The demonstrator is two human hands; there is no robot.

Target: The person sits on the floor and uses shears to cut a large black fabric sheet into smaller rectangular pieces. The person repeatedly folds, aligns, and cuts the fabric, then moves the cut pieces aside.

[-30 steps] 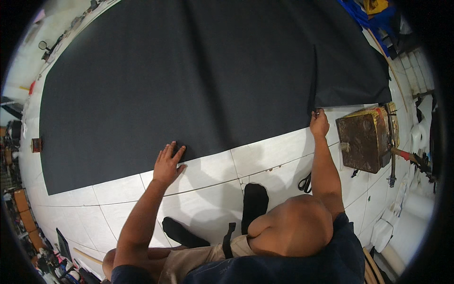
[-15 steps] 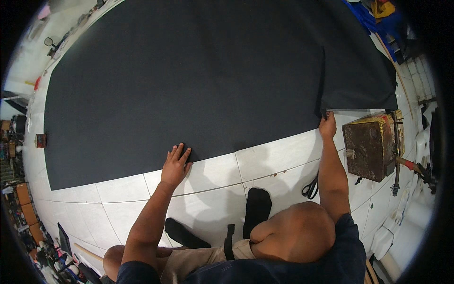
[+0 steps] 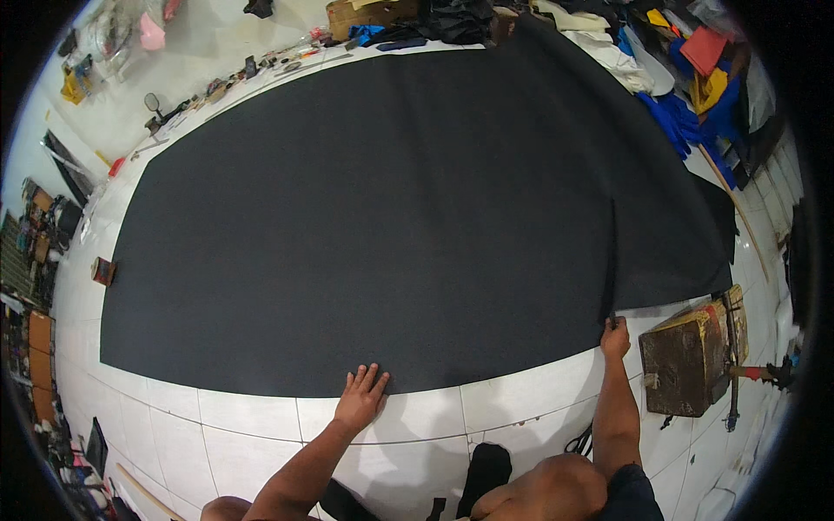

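The black sheet [image 3: 365, 234] lies spread over the white tiled floor [image 3: 252, 443] in front of me, its near edge bowing across just beyond my knees. Toward its right side a dark fold [image 3: 612, 260] runs away from me, and to the right of that fold the sheet's edge sits farther back. My left hand [image 3: 361, 399] rests palm down at the near edge, its fingers apart and reaching onto the black surface. My right hand [image 3: 616, 337] is at the near end of the fold — thumb and fingers together, pinched on the sheet's edge.

Just right of that hand stands a scuffed brown box [image 3: 685, 369] with yellowish edges, near the sheet's right corner; whether they touch I cannot tell. Black-handled scissors [image 3: 579, 441] lie on the tiles beside my right forearm, partly hidden by it. My dark-socked foot [image 3: 489, 469] is near them. At the sheet's left edge sits a small reddish-brown block [image 3: 103, 271]. Farther out, blue cloth [image 3: 673, 122] lies heaped past the right side — and a cardboard box [image 3: 369, 16] stands beyond the far edge.
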